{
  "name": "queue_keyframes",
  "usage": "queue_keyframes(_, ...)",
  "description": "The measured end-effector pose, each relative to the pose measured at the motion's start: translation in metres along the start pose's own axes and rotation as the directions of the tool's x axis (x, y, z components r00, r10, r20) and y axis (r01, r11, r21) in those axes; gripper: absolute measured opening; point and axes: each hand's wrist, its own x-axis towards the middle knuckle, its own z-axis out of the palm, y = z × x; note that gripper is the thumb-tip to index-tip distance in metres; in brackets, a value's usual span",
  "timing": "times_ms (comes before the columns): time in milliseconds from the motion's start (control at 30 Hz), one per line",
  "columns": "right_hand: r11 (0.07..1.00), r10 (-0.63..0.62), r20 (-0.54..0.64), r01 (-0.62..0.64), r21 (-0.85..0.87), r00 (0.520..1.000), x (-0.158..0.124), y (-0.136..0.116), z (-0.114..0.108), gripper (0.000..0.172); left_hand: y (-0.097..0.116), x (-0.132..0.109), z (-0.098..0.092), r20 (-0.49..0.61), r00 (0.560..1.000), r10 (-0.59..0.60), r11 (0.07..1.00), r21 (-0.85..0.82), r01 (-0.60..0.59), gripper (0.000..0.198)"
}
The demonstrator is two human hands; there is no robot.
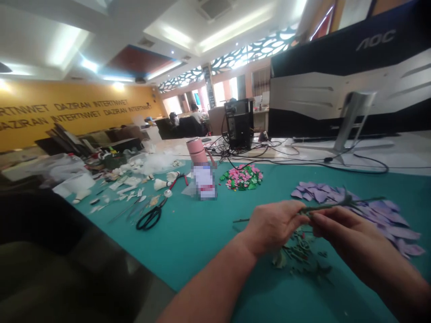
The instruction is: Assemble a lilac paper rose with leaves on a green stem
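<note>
Left hand (272,229) and right hand (343,229) both pressed together, pinching a thin green stem (336,207)

"AOC" stands in silver letters on the back of the monitor (336,76). The yellow wall (77,112) repeats what looks like "DAZIRAN INTERTNWET" in dark capitals; the blurred label (204,181) cannot be read.
</note>
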Motion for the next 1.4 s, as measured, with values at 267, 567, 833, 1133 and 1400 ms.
queue_keyframes(267,0.997,0.039,-0.069,-0.043,-0.066,0.997,-0.007,-0.01,0.004,0.042,-0.007,0.0,0.008,-0.064,0.996,0.054,0.998,0.045,-0.051,0.032)
queue_keyframes(567,0.997,0.072,0.002,-0.072,0.0,0.997,-0.003,-0.003,0.0,0.043,0.002,-0.002,0.002,-0.036,0.999,-0.01,0.999,0.039,0.011,0.035)
queue_keyframes(833,0.954,0.141,0.046,-0.149,0.261,0.989,-0.006,-0.002,0.004,0.038,0.004,-0.002,0.006,-0.077,0.997,-0.032,0.997,0.066,0.038,0.036)
queue_keyframes(1133,0.937,0.133,-0.026,-0.117,0.329,0.991,-0.006,0.002,0.01,0.031,0.005,-0.003,0.019,-0.11,0.994,-0.012,0.979,0.203,0.034,0.035)
queue_keyframes(1400,0.969,0.058,-0.077,-0.037,0.246,0.995,-0.011,0.0,0.014,0.031,0.006,-0.004,0.026,-0.173,0.985,-0.009,0.973,0.227,0.048,0.037)
